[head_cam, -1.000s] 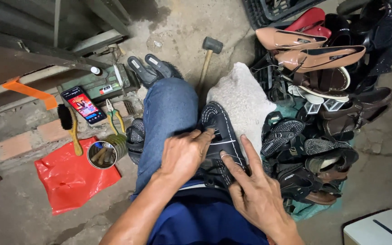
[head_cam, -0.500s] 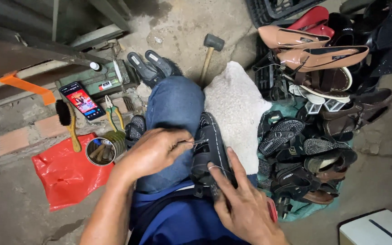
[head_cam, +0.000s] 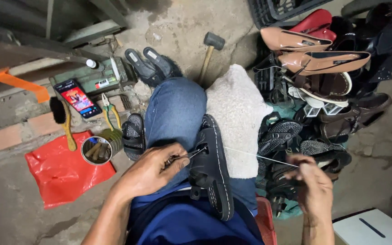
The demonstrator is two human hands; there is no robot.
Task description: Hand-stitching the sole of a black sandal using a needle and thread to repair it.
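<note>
A black strapped sandal with pale stitching along its sole edge point(head_cam: 212, 170) lies lengthwise on the person's lap at the lower middle of the frame, resting between the blue-jeaned knee point(head_cam: 174, 109) and a cream fleecy cloth point(head_cam: 237, 113) draped over the other leg. The left hand point(head_cam: 153, 170), at lower centre-left, is closed around a thin metal sewing awl point(head_cam: 191, 155) whose tip meets the sandal's upper edge. The right hand point(head_cam: 311, 179), at the lower right and well apart from the left, pinches a taut white thread point(head_cam: 259, 156) that runs straight across from the sandal to its fingers. On the floor at left lies a red plastic bag point(head_cam: 57, 174), with a round tin can holding small tools point(head_cam: 97, 150) just at its upper right corner, a wooden-handled brush point(head_cam: 62, 120) above it, a smartphone with a lit screen point(head_cam: 77, 98) beside the brush, and green-handled pliers point(head_cam: 111, 113) nearby. A second black sandal point(head_cam: 134, 135) lies against the jeaned leg. At the upper middle a wooden-handled mallet point(head_cam: 209, 52) lies on the concrete, next to a pair of dark slippers point(head_cam: 153, 63). A heap of assorted shoes point(head_cam: 323, 86), tan pumps and a red one among dark sandals, fills the upper right
</note>
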